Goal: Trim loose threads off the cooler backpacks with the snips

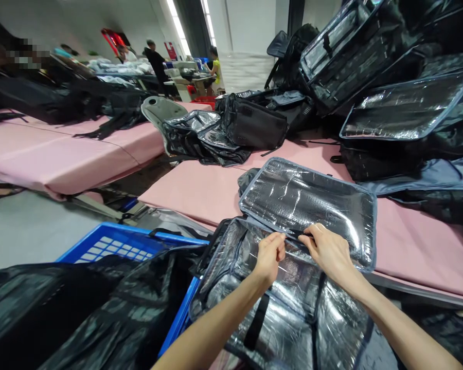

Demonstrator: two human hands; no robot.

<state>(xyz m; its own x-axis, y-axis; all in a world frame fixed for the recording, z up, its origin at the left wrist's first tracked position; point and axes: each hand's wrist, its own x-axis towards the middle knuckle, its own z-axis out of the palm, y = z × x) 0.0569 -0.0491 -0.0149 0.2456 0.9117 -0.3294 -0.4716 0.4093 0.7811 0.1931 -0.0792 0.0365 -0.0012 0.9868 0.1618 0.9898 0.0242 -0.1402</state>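
Observation:
An insulated backpack (278, 308) lies opened in front of me, its silvery lining showing and a black strap running across the inside. Its lid (312, 195), edged with grey-blue binding, is folded back onto the pink table. At the seam between lid and body, my left hand (270, 254) pinches the backpack's edge with closed fingers. Just to the right, my right hand (327, 249) is closed on a dark strip of the backpack along the same seam. The fingertips of both hands are close together, and the exact piece between them is partly hidden.
A blue plastic crate (111, 226) full of dark bags stands at the left. More insulated backpacks (250, 121) are piled along the pink table (193, 190), with a tall heap at the right. A second pink table (77, 154) and several people are farther back.

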